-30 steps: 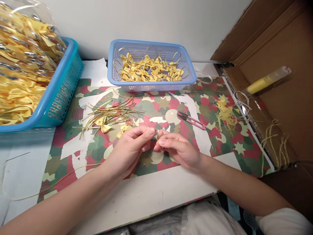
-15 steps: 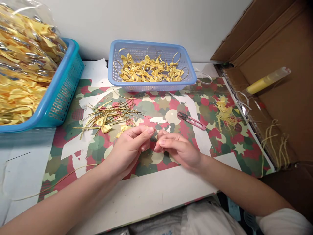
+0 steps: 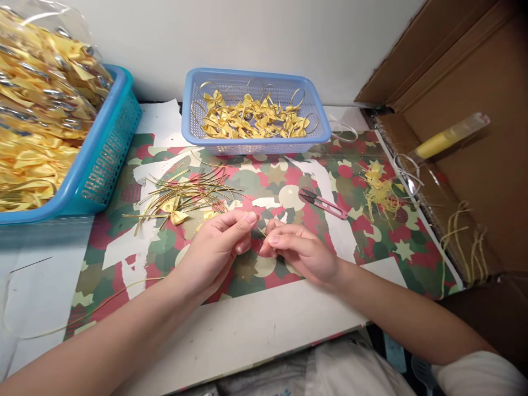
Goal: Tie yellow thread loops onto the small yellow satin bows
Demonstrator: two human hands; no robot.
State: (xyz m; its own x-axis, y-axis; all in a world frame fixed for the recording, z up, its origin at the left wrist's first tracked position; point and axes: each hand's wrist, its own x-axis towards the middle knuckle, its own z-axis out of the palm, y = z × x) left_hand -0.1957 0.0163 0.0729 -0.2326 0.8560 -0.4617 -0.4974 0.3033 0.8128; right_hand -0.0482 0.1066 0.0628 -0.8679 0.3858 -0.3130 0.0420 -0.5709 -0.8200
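My left hand (image 3: pixel 220 242) is closed in a pinch, thumb against the forefinger. Facing it, my right hand (image 3: pixel 303 247) is pinched too. A short stretch of thin gold cord (image 3: pixel 263 232) shows between the two sets of fingertips; the rest of it is hidden in the fingers. Just beyond my left hand lies a loose pile of gold cords (image 3: pixel 198 190). A yellow satin bow (image 3: pixel 175 210) rests at its near side, and another yellow bow (image 3: pixel 208 217) is partly covered by my left hand.
Pink-handled thread snips (image 3: pixel 324 203) lie beyond my right hand. A blue basket (image 3: pixel 256 141) of corded bows stands at the back; a bigger blue basket (image 3: pixel 111 143) is at left. Yellow thread scraps (image 3: pixel 381 195) lie right, near a cardboard wall (image 3: pixel 466 181). A needle (image 3: pixel 31 264) lies left.
My left hand has shifted slightly left, so the gap between my fingertips is a little wider and more of the cord shows. My right hand has hardly moved.
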